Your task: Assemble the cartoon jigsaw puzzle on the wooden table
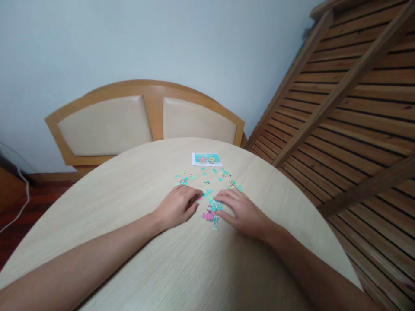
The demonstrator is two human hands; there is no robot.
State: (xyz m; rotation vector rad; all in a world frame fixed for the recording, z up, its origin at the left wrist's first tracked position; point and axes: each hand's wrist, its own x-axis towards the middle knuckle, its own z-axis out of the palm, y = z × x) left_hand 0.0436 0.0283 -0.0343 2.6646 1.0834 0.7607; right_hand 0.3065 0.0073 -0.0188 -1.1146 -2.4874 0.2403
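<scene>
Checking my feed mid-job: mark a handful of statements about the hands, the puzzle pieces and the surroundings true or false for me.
1. The printed sheet lies on the table, beyond both hands. True.
2. The right hand is closer to the pink-and-turquoise cluster than the left hand. True.
3. All the puzzle pieces are joined into one block. False: several lie apart.
4. The slatted wood stands at the left of the view. False: it is at the right.
</scene>
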